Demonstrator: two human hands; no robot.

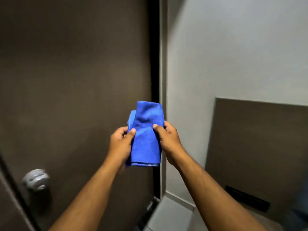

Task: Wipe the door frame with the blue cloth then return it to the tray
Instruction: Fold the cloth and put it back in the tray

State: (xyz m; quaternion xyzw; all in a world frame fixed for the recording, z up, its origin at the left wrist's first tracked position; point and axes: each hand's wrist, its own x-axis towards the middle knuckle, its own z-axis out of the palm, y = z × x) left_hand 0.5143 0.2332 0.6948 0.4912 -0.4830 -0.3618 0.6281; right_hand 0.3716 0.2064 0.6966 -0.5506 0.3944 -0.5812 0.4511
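A folded blue cloth (145, 134) hangs upright between both hands at the centre of the view. My left hand (120, 144) pinches its left edge with thumb on the front. My right hand (168, 139) grips its right edge the same way. Behind the cloth runs the door frame (162, 64), a grey vertical strip beside a black gap (155, 55). The cloth is held in front of the frame; I cannot tell whether it touches it. No tray is in view.
A dark brown door (75, 72) fills the left, with a round silver knob (35, 179) low on it. A pale wall (233, 47) stands to the right, with a brown panel (258, 147) holding a dark slot (246, 198). Light floor tiles (170, 214) lie below.
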